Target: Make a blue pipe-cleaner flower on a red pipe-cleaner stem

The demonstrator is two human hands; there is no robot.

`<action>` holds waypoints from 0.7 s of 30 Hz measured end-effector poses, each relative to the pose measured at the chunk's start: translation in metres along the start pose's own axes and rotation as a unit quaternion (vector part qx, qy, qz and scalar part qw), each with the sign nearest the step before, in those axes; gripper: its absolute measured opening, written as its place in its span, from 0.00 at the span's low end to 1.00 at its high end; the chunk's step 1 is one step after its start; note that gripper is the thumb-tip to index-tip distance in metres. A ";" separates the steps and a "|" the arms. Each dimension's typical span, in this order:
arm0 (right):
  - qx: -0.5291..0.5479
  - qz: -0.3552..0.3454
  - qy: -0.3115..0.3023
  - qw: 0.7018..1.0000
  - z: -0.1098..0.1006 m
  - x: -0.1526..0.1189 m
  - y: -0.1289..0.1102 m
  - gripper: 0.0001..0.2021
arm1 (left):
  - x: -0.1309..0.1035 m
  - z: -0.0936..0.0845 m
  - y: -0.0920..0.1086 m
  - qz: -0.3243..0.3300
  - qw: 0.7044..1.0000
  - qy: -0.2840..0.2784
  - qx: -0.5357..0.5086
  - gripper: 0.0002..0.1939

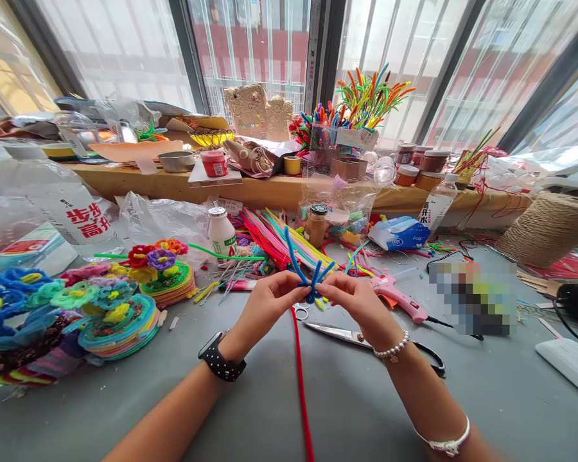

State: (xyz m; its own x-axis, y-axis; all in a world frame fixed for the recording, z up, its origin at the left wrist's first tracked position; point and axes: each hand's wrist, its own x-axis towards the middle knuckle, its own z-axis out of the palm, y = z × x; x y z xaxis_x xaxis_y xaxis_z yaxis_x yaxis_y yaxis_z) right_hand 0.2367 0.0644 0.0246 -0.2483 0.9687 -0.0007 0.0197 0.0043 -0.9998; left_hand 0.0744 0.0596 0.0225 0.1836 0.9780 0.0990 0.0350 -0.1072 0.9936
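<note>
Left hand and right hand, each pinched nearly closed, hold the blue stems between them above the surface, apparently for steadiness, with scissors within reach at right.

At lower left of the frame, pipe-cleaner flowers sit on the table. At centre right, scissors lie before the glue gun. Behind, at upper centre, jars stand on the ledge.
</note>
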 end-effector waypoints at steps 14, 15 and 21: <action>0.502 0.129 0.029 0.855 0.037 0.004 0.023 0.04 | 0.000 0.004 -0.008 -0.075 0.974 0.026 -0.210 0.07; 0.493 0.124 0.022 0.861 0.036 0.003 0.023 0.04 | 0.000 0.004 -0.007 -0.078 0.972 0.022 -0.222 0.07; 0.400 0.089 0.021 0.912 0.033 -0.001 0.016 0.04 | -0.001 0.004 0.000 -0.090 0.964 0.041 -0.245 0.08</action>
State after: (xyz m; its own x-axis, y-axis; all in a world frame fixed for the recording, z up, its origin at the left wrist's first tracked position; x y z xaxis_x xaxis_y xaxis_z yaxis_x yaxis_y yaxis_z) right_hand 0.2055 0.0552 0.0083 -0.2731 0.9449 -0.1804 -0.6608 -0.3206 -0.6786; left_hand 0.0778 0.0575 0.0225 0.1390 0.9858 -0.0945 -0.4137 0.1445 0.8989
